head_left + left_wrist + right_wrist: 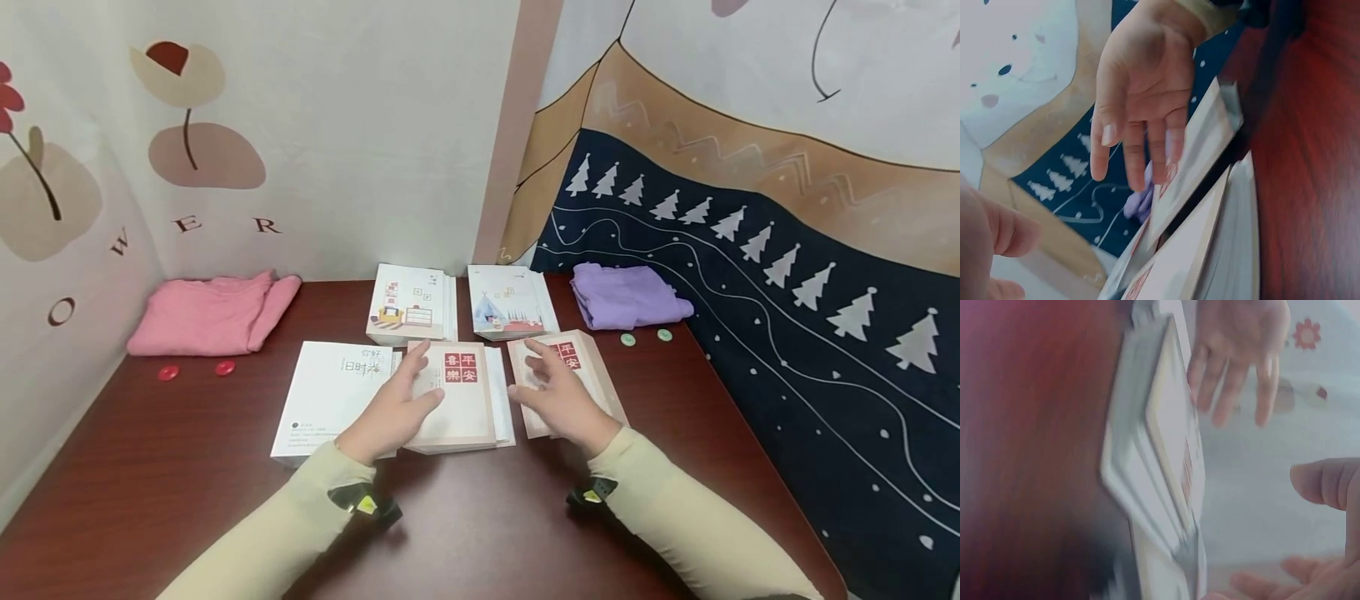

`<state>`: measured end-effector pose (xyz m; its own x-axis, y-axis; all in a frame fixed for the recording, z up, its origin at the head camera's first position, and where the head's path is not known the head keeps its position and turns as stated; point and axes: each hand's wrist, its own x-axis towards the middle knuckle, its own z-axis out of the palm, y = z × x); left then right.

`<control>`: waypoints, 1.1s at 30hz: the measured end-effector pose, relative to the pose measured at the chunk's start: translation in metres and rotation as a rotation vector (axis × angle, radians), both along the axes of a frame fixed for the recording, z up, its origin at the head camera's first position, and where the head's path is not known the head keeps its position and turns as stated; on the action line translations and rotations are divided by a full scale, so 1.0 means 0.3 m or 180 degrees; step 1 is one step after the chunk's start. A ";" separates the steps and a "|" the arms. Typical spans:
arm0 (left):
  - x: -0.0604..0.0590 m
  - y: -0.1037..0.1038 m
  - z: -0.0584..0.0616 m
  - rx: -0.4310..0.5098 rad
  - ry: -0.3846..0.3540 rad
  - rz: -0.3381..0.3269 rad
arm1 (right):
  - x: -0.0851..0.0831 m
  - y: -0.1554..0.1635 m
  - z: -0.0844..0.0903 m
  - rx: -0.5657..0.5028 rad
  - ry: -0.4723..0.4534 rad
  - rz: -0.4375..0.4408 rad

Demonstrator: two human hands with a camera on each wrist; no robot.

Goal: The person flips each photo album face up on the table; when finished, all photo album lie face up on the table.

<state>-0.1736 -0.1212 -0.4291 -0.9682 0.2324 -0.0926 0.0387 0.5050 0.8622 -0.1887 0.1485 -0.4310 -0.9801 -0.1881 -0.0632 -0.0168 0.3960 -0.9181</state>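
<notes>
My left hand (392,410) hovers between a white printed stack of cards or booklets (318,404) and a cream stack with red square characters (453,418), its thumb and fingers apart. Over a second, slanted cream stack (597,382) is my right hand (564,402), fingers spread and partly covering its red print. Neither hand grips anything. In the left wrist view the right palm (1147,81) faces the camera beside the cream stacks. The right wrist view is blurred; there the left hand's fingers (1232,387) hang loose behind the stacks.
Behind stand two illustrated white stacks (393,292) (501,292). Folded pink cloth (198,321) lies at left with two red buttons (168,373) in front; folded purple cloth (628,298) at right has two green buttons (628,339). Printed fabric walls (360,142) border the dark wooden table (480,525).
</notes>
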 end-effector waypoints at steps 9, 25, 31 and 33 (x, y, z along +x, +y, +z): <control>-0.022 0.187 -0.026 0.0465 0.0022 -0.0298 | -0.019 0.231 0.020 0.0980 0.0239 -0.0210; -0.058 0.419 -0.072 0.0816 -0.0748 -0.0321 | -0.046 0.340 -0.028 0.1191 -0.0474 -0.0164; -0.070 0.444 -0.078 0.1048 -0.0741 -0.0198 | -0.061 0.353 -0.043 0.0901 -0.0543 -0.0319; -0.076 0.451 -0.076 0.1175 -0.0778 -0.0116 | -0.065 0.358 -0.046 0.0764 -0.0612 -0.0371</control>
<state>-0.1965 0.0142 -0.4520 -0.9187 0.3265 -0.2222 -0.1766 0.1636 0.9706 -0.2084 0.2558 -0.4447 -0.9600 -0.0327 -0.2780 0.2059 0.5905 -0.7803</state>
